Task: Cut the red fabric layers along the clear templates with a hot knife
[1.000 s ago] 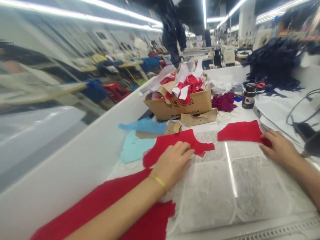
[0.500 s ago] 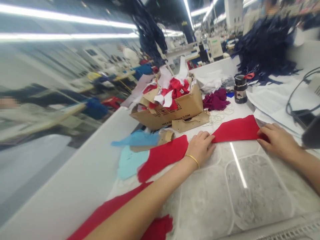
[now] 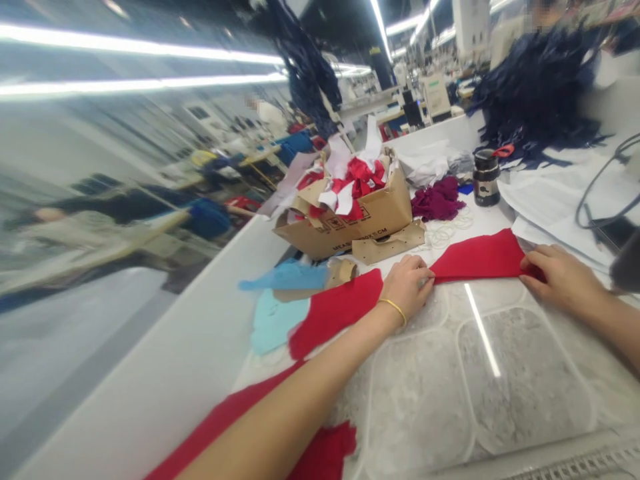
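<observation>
My left hand (image 3: 407, 287), with a thin gold bangle at the wrist, pinches the left tip of a red fabric piece (image 3: 480, 259). My right hand (image 3: 563, 279) grips that piece's right end, so it lies flat between my hands. My left forearm crosses a second red fabric piece (image 3: 335, 312) and a third (image 3: 325, 450) nearer me. Under my hands lies a white lace panel (image 3: 480, 373), marked out in rounded shapes. Light blue fabric (image 3: 277, 321) and a brighter blue scrap (image 3: 285, 276) lie left of the red pieces.
A cardboard box (image 3: 345, 217) overflows with red and white scraps. Beyond are magenta fabric (image 3: 437, 200), a dark jar (image 3: 486, 177) and a heap of navy fabric strips (image 3: 535, 83). White paper sheets (image 3: 555, 197) and a black cable (image 3: 605, 187) lie right. Sewing machines stand behind.
My left hand has moved right, off the nearer red piece and onto the left tip of the far one. The view has tilted and shifted. My right hand stays on the same piece.
</observation>
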`<state>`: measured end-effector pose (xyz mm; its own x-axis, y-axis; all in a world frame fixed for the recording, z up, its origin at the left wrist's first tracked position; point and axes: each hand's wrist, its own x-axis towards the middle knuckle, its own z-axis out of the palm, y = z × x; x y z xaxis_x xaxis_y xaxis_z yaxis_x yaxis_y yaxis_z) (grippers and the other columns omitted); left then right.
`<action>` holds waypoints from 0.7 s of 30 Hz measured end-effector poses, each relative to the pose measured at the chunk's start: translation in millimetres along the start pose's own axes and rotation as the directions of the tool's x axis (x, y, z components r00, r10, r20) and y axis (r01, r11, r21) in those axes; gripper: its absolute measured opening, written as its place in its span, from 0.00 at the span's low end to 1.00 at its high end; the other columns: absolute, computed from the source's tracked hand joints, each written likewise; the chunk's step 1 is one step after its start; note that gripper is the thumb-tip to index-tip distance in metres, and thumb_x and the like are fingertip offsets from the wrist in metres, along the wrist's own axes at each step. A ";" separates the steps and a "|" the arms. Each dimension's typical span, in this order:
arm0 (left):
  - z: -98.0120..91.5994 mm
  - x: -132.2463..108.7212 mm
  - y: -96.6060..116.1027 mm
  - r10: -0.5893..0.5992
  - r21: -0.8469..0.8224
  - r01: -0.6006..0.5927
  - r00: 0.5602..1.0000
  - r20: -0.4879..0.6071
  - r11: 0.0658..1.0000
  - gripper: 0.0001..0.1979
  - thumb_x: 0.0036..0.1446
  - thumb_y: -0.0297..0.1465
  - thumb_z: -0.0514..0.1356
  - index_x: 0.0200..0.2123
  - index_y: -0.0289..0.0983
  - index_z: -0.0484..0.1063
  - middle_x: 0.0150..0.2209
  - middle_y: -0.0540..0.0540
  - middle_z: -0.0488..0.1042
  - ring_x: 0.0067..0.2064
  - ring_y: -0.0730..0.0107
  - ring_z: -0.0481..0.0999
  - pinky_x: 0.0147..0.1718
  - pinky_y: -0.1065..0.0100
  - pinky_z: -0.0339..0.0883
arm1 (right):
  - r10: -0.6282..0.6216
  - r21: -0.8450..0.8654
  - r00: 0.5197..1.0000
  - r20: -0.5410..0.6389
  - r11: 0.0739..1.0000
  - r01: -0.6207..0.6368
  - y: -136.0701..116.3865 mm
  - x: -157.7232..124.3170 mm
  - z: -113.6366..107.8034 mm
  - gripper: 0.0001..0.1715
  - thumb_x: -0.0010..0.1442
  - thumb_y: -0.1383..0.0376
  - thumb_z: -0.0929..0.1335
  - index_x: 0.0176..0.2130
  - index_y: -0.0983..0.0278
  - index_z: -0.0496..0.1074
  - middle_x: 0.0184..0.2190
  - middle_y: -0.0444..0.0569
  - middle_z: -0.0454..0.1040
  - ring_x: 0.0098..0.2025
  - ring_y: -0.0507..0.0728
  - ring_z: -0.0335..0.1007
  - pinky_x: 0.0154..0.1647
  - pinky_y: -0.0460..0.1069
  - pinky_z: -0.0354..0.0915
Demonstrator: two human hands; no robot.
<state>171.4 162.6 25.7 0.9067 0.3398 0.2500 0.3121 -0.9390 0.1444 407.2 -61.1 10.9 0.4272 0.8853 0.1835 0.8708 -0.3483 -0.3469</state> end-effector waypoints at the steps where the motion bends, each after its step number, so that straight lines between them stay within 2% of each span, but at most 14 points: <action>1: -0.9 0.6 0.1 -0.002 -0.006 0.002 1.000 -0.016 1.000 0.08 0.62 0.26 0.61 0.35 0.39 0.82 0.36 0.44 0.75 0.42 0.58 0.75 0.42 0.58 0.72 | -0.003 0.005 1.000 -0.004 1.000 0.003 -0.2 0.2 0.0 0.09 0.61 0.60 0.67 0.35 0.60 0.76 0.37 0.52 0.76 0.41 0.63 0.71 0.36 0.55 0.66; 10: -12.6 -1.1 1.8 -0.055 -0.066 0.044 0.985 -0.161 0.997 0.09 0.60 0.27 0.60 0.35 0.40 0.82 0.35 0.45 0.75 0.41 0.60 0.75 0.42 0.60 0.71 | -0.042 -0.025 0.997 -0.071 0.999 0.040 2.0 1.9 5.4 0.13 0.66 0.63 0.63 0.35 0.60 0.76 0.37 0.53 0.77 0.42 0.62 0.72 0.40 0.55 0.67; 18: -23.1 -6.2 13.9 -0.129 -0.133 0.098 0.960 -0.247 0.986 0.08 0.57 0.27 0.60 0.31 0.40 0.79 0.33 0.47 0.76 0.39 0.61 0.74 0.42 0.60 0.72 | -0.030 -0.007 0.999 -0.037 1.000 0.030 -1.2 1.6 -0.8 0.12 0.63 0.56 0.68 0.34 0.60 0.76 0.35 0.52 0.77 0.38 0.62 0.71 0.37 0.54 0.65; 21: -29.7 -7.2 18.7 -0.157 -0.182 0.108 0.946 -0.283 0.977 0.07 0.58 0.29 0.58 0.31 0.40 0.77 0.35 0.46 0.77 0.42 0.60 0.76 0.45 0.59 0.72 | -0.064 -0.022 0.995 -0.082 0.998 0.062 -0.1 1.8 -0.1 0.11 0.63 0.60 0.67 0.33 0.60 0.76 0.34 0.52 0.76 0.38 0.61 0.71 0.37 0.53 0.65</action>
<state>162.3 144.1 55.1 0.7282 0.4843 0.4849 0.3512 -0.8713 0.3427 407.9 -59.5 11.3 0.3889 0.8777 0.2798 0.9010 -0.2990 -0.3144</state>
